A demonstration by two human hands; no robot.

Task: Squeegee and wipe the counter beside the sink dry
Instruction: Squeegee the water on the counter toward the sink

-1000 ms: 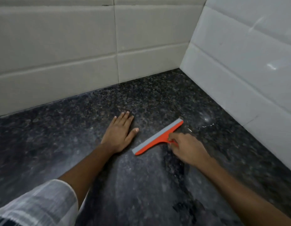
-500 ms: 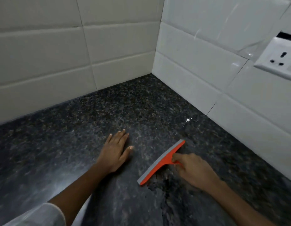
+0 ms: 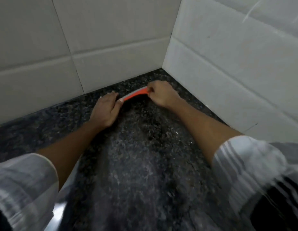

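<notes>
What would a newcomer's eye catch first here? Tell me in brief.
The orange squeegee stands out, far back on the dark speckled counter near the corner of the white tiled walls. The right hand grips its right end; the left hand rests flat on the counter at its left end.

Counter [image 3: 145,164] between my forearms: bare granite, room to pull back toward me. Ahead: back wall [image 3: 95,47] close behind squeegee [image 3: 135,94], little room forward. Right: side wall [image 3: 228,72] near my right hand [image 3: 161,95], corner boxes it in. Left: my left hand [image 3: 106,110] flat on counter, thumb at squeegee's left end, blocks leftward sweep.
</notes>
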